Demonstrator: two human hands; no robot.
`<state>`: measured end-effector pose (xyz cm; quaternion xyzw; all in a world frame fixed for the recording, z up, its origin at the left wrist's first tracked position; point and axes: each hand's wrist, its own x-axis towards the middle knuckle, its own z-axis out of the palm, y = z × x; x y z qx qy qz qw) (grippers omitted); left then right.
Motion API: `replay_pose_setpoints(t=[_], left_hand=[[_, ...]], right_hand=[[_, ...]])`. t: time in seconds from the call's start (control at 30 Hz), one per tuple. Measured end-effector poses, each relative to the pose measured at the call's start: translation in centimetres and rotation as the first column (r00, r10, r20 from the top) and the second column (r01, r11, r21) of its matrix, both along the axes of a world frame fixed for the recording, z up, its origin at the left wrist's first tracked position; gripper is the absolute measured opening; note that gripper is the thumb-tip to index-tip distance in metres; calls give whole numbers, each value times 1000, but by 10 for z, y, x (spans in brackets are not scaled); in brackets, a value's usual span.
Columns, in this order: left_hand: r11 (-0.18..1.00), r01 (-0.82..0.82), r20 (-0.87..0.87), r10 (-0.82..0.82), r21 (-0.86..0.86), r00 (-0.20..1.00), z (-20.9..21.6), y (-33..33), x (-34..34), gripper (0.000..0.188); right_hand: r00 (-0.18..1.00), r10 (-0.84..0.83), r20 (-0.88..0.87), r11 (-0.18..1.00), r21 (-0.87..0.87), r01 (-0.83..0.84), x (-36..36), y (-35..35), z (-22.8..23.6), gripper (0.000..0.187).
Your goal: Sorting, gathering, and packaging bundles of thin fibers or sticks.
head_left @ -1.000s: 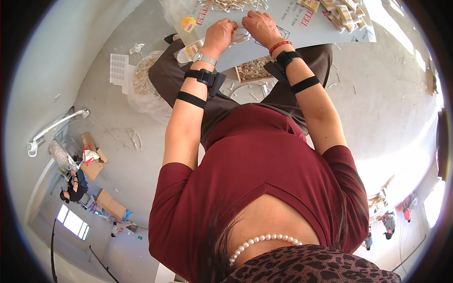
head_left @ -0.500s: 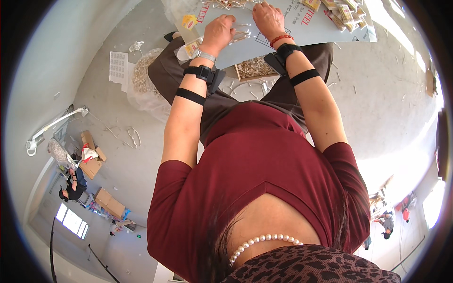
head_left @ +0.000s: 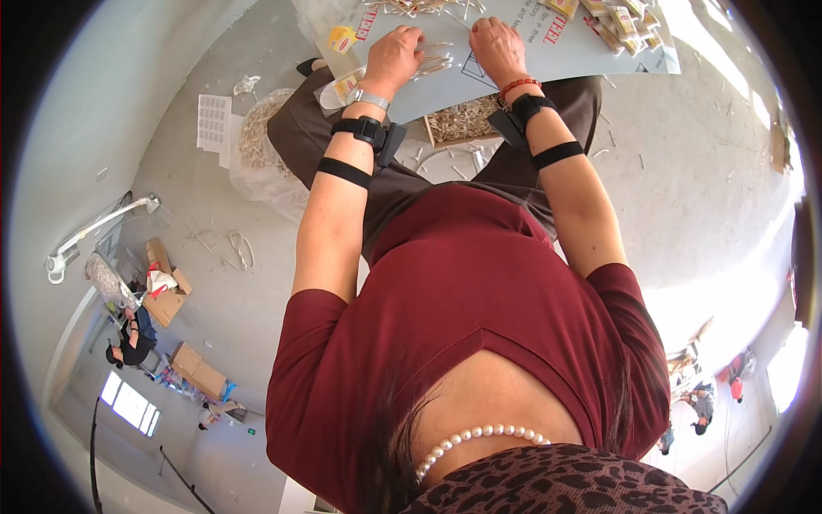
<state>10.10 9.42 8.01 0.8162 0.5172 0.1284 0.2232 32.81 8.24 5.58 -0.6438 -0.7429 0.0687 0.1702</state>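
- Head view: the left hand [head_left: 396, 53] lies knuckles-up on a pale blue board [head_left: 514, 60] set across the person's lap, its fingers curled down over a small bunch of thin pale sticks [head_left: 435, 62]; whether it pinches any of them cannot be told.
- The right hand [head_left: 497, 43] rests on the same board just right of those sticks, fingers bent downward with the tips hidden; its hold cannot be told.
- A larger heap of sticks [head_left: 419, 7] lies at the top edge of the board, beyond both hands.
- Small yellow packets [head_left: 625, 21] lie in a cluster on the board's right part, well apart from the hands.
- Under the board's near edge, between the knees, sits a wooden box [head_left: 462, 120] filled with more sticks.
- Each forearm carries black straps, and a black device [head_left: 370, 133] sits at the left wrist; a red bead bracelet [head_left: 517, 84] circles the right wrist.
- A clear bag [head_left: 257, 146] of pale material stands on the grey floor beside the left leg.
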Motion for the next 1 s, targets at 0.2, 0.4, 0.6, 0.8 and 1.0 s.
replay_pose_setpoints(t=[0.2, 0.4, 0.6, 0.8, 1.0], left_hand=[[996, 7, 8, -8, 94, 1000, -3, 0, -2, 20], [990, 17, 19, -20, 139, 1000, -3, 0, -6, 9], [985, 38, 32, -44, 169, 999, -3, -3, 0, 11], [963, -138, 108, 115, 231, 987, 6, -37, -5, 29], [973, -2, -60, 16, 232, 998, -8, -92, 14, 85]], right_hand=[[999, -35, -32, 999, 9, 36, 3, -20, 4, 13], [976, 218, 14, 972, 86, -218, -6, -1, 10, 10], [912, 401, 83, 913, 48, -405, -17, 21, -12, 9], [929, 314, -197, 943, -47, -329, -16, -4, 6, 20], [951, 145, -274, 984, 137, -111, -2, -49, 3, 14]])
